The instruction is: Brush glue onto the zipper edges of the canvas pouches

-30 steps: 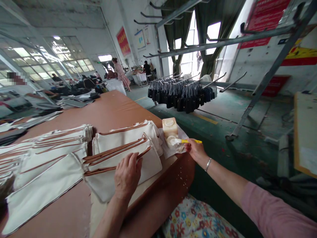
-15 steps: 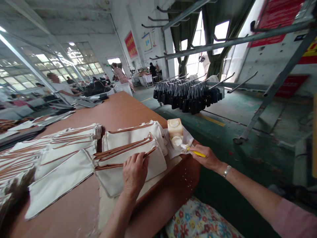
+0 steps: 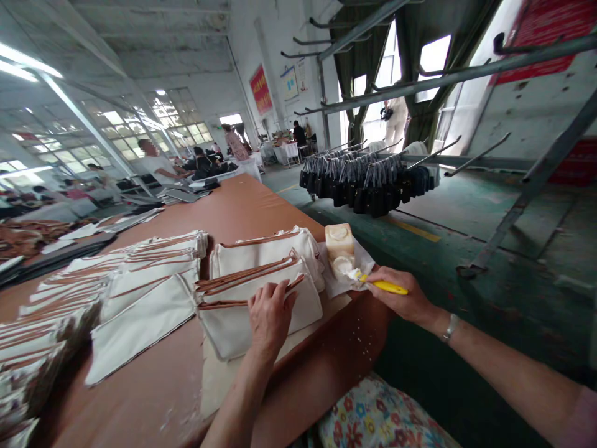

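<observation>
Brown table (image 3: 237,202); front cream pouch (image 3: 228,333) at 7 o'clock of view, trimmed edge (image 3: 226,305) pinched by left hand (image 3: 269,317). Right hand (image 3: 410,303) at its 3 o'clock. Tub (image 3: 339,239) at its 2. Yellow brush (image 3: 390,287), in right's grip, at tub's 4, bristles (image 3: 359,275) white-coated; best shed excess, keep edge steady.

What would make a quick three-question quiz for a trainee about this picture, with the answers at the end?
1. Which hand holds the yellow-handled tool?
2. True or false: the left hand is touching the metal rack.
3. What colour are the edges of the white pieces at the left hand? A) green B) brown C) blue

Key:
1. The right hand.
2. False; it is on the white pieces.
3. B
</observation>
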Motion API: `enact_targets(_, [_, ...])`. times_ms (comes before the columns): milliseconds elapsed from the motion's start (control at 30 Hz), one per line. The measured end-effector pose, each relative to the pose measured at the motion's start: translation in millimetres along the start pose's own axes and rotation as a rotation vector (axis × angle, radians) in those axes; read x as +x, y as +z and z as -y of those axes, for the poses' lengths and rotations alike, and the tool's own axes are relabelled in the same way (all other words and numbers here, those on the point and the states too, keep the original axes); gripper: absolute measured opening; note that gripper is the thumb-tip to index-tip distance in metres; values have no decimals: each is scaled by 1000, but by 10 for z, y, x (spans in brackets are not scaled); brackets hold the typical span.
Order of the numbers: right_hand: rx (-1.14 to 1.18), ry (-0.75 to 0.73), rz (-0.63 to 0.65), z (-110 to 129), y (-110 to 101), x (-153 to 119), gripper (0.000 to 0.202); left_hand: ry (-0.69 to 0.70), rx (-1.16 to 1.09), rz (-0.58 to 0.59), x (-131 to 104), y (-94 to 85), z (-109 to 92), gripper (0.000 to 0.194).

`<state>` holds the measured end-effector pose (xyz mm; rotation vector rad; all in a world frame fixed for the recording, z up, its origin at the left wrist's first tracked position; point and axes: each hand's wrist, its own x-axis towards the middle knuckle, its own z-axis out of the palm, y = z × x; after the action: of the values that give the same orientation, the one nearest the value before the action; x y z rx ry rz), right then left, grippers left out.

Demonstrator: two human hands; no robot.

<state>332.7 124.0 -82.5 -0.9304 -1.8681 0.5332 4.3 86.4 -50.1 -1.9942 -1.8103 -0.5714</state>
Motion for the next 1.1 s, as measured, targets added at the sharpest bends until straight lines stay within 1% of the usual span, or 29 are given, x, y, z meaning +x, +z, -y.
enact_targets(67, [198,215,-201,218,65,70,20,-12,-34,30,43,-9,-31,29])
enact_targets(100, [308,295,-263,322,112,120,24,-20,-61,47,71,-21,-41,26])
enact_targets(133, [412,345,-304,418,164,176,28,-25,-93,68,100,-38,-46,25])
enact_targets(200, [570,379,-345,579,272,287,32,-32,-167,118,150,-87,-39,23])
enact_targets(300, [637,349,-375,748,415,414,32,-17,-318,213,187,-170,-8,23])
enact_targets(367, [594,315,-346,827,482,469,31,-3,-427,255,183,-216,8,24])
enact_targets(467, [436,242,-273,913,516,524,30,4,-542,274,155,-259,16,26])
enact_targets(500, [368,202,-273,934,505,535,28,2,-567,277,145,-269,15,27])
enact_targets(600, [212,78,-337,997,435,529,22,-11,-614,278,127,-289,12,28])
enact_targets(667, [184,21,-342,1046,398,495,17,-10,-621,275,122,-298,7,27])
enact_targets(767, [183,-90,-234,1099,393,442,15,19,-599,270,97,-319,-14,25])
enact_targets(833, [181,-128,-220,1094,390,429,15,39,-543,245,49,-347,-41,23])
enact_targets(900, [192,-73,-294,1058,353,437,14,83,-460,189,-31,-389,-78,19])
enact_targets(967, [235,36,-355,1008,292,454,15,154,-379,115,-132,-444,-123,16])
enact_targets(1033, [311,131,-344,963,249,468,18,228,-319,48,-236,-503,-172,14])
enact_targets(1100, [403,205,-298,934,255,465,22,270,-276,-7,-326,-552,-214,13])
